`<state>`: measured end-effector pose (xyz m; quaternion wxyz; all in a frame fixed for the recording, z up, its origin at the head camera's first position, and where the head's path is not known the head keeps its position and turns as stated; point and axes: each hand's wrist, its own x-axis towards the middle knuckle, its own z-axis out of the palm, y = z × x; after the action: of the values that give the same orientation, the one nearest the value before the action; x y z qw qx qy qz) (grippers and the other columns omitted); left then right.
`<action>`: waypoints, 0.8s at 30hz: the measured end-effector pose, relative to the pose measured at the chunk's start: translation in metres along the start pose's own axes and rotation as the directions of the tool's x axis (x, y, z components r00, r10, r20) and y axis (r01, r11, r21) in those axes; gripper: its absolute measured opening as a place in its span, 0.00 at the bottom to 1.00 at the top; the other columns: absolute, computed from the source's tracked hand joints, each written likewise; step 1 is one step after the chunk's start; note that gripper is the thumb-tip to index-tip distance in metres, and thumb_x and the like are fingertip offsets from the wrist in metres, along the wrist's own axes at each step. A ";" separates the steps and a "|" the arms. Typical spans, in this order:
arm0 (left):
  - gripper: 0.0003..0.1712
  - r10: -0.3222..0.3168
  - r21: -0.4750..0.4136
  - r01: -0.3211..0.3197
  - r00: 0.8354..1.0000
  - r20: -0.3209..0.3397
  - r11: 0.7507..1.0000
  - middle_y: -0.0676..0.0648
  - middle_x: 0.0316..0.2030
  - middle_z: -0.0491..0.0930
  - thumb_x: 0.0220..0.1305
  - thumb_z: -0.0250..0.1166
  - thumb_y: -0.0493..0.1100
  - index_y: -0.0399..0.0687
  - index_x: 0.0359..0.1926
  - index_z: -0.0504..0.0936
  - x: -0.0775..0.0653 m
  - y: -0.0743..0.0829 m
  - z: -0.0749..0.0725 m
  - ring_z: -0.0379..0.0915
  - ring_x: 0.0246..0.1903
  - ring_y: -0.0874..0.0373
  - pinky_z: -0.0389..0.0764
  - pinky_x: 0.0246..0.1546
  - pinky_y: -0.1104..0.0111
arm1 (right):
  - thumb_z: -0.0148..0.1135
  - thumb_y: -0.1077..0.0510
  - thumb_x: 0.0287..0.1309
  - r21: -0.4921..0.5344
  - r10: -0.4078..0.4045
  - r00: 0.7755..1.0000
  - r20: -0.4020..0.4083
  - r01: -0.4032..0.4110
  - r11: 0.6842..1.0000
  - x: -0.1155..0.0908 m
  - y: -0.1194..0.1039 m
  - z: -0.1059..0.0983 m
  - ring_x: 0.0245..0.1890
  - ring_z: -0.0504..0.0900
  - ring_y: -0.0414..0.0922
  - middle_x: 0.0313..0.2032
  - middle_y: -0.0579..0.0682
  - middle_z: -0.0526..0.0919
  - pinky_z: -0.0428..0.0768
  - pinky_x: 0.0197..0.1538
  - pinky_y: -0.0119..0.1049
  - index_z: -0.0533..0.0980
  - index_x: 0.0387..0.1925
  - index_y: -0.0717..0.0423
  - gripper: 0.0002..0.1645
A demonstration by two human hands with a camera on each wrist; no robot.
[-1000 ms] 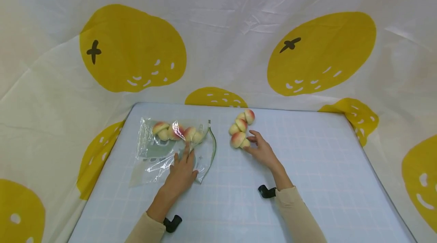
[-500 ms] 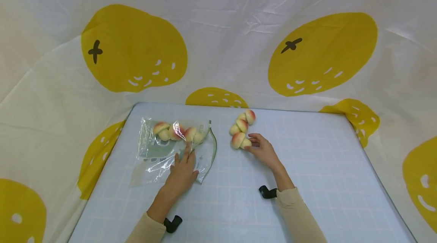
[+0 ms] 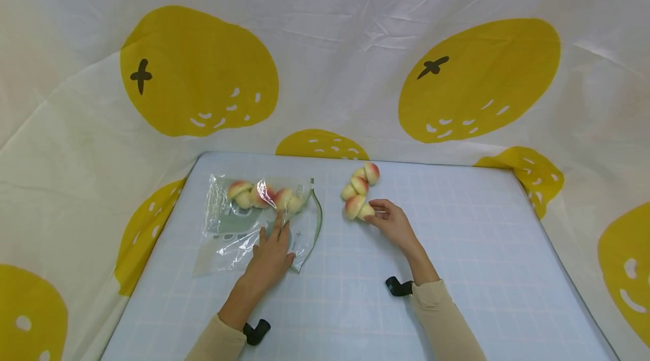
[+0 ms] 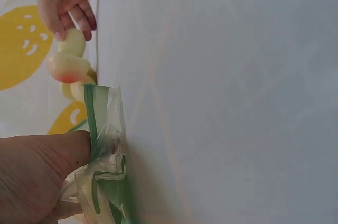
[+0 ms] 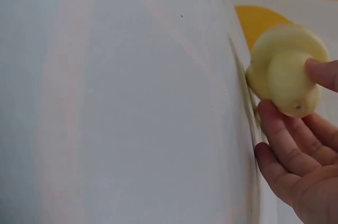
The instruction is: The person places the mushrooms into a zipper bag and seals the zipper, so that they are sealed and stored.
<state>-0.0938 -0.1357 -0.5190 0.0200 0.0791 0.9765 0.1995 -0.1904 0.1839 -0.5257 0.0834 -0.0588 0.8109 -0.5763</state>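
My left hand (image 3: 270, 258) rests with spread, straight fingers on a clear zip bag (image 3: 231, 254) lying flat. Inside the bag, three toy mushrooms (image 3: 240, 193) with red-tinged caps form a row along its far side. In the left wrist view the thumb lies against the bag's green-edged mouth (image 4: 91, 110). My right hand (image 3: 395, 227) pinches the pale stem of the nearest toy mushroom (image 3: 354, 207) on the right, thumb on top of the stem in the right wrist view (image 5: 293, 78). Two more mushrooms (image 3: 358, 185) lie just beyond it.
The table (image 3: 482, 259) has a pale blue, faintly checked cover. Behind it hangs a white cloth (image 3: 335, 67) printed with yellow fruit. Black wrist-worn pieces (image 3: 398, 286) stick out beside both sleeves.
My right hand's fingers have closed in on the nearest mushroom's stem, and that mushroom has shifted very slightly to the right. The left hand and the bag stay put.
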 end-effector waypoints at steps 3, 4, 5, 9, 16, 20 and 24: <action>0.46 0.001 0.001 -0.001 1.000 0.000 1.000 0.36 0.78 0.43 0.60 0.73 0.42 0.32 0.73 0.60 0.000 0.000 0.000 0.52 0.63 0.15 0.67 0.45 0.26 | 0.71 0.60 0.59 -0.002 0.009 1.000 -0.002 -0.009 1.000 -0.001 -0.001 0.000 0.46 0.83 0.51 0.55 0.63 0.80 0.78 0.42 0.33 0.75 0.60 0.65 0.29; 0.46 0.001 0.002 -0.001 1.000 -0.001 1.000 0.37 0.78 0.43 0.60 0.73 0.43 0.32 0.73 0.60 0.000 0.000 0.000 0.52 0.63 0.15 0.67 0.45 0.26 | 0.72 0.59 0.59 -0.001 0.014 1.000 -0.004 -0.014 1.000 -0.002 -0.002 0.001 0.45 0.83 0.50 0.55 0.62 0.80 0.78 0.42 0.33 0.75 0.59 0.64 0.28; 0.46 0.001 0.003 -0.001 1.000 0.000 1.000 0.37 0.78 0.43 0.60 0.73 0.43 0.32 0.73 0.60 0.000 0.000 0.000 0.52 0.63 0.15 0.67 0.45 0.26 | 0.72 0.59 0.59 -0.002 0.016 1.000 -0.005 -0.016 1.000 -0.002 -0.002 0.001 0.45 0.83 0.50 0.55 0.61 0.81 0.78 0.42 0.34 0.75 0.59 0.63 0.28; 0.46 0.000 0.006 0.000 1.000 0.000 1.000 0.37 0.78 0.43 0.60 0.73 0.43 0.33 0.73 0.60 0.000 -0.001 0.001 0.52 0.63 0.15 0.67 0.46 0.26 | 0.72 0.58 0.58 0.003 0.005 1.000 -0.002 -0.005 1.000 -0.003 -0.003 0.003 0.43 0.84 0.49 0.54 0.60 0.81 0.78 0.41 0.35 0.76 0.59 0.62 0.28; 0.47 -0.005 -0.004 0.005 1.000 0.005 1.000 0.38 0.78 0.42 0.61 0.73 0.43 0.34 0.74 0.59 0.001 -0.001 0.001 0.51 0.63 0.16 0.66 0.47 0.26 | 0.73 0.58 0.58 0.028 -0.014 1.000 0.015 0.013 1.000 -0.004 -0.005 0.013 0.42 0.83 0.49 0.54 0.61 0.81 0.78 0.41 0.34 0.76 0.59 0.62 0.29; 0.47 -0.015 -0.005 0.015 1.000 0.018 1.000 0.38 0.78 0.41 0.61 0.73 0.43 0.34 0.74 0.59 0.001 0.000 0.000 0.51 0.64 0.16 0.66 0.47 0.26 | 0.72 0.58 0.58 0.048 -0.029 0.999 0.029 0.027 0.998 -0.003 -0.006 0.018 0.43 0.84 0.50 0.54 0.60 0.81 0.79 0.42 0.35 0.75 0.60 0.62 0.29; 0.47 -0.017 -0.007 0.018 1.000 0.023 1.000 0.38 0.78 0.41 0.61 0.73 0.43 0.34 0.74 0.59 0.001 0.000 0.000 0.50 0.64 0.16 0.66 0.47 0.26 | 0.72 0.58 0.58 0.065 -0.047 0.997 0.055 0.043 0.997 -0.003 -0.010 0.024 0.43 0.84 0.51 0.55 0.61 0.80 0.80 0.43 0.36 0.75 0.61 0.61 0.30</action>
<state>-0.0945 -0.1357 -0.5186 0.0330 0.0727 0.9761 0.2019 -0.1822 0.1596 -0.5239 0.0949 -0.0905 0.7879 -0.6016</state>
